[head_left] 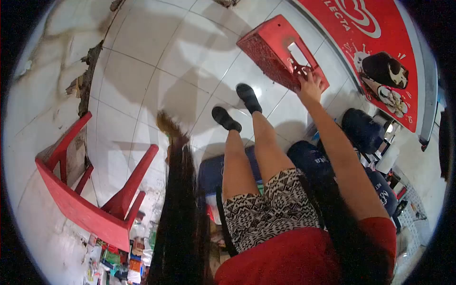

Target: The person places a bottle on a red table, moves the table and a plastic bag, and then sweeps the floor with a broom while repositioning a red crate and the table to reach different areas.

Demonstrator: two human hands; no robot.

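Observation:
My right hand (311,85) is at the near end of a red, box-shaped plastic piece (270,40), fingers curled over its edge beside some small holes. A pale rectangular cut-out shows in its upper face, and the side turned to the left is dark and grimy. Beneath it is the white tiled floor (190,61). No part of my left hand shows; long dark hair (178,213) hangs down on that side of the view.
At left, a red plastic stool (88,202) lies tipped with its legs out. Mixed packets (126,261) lie below it. A red ice-cream freezer (387,61) stands at upper right, with dark blue bundles (363,130) beside my right arm. Broken wall plaster (78,85) edges the floor.

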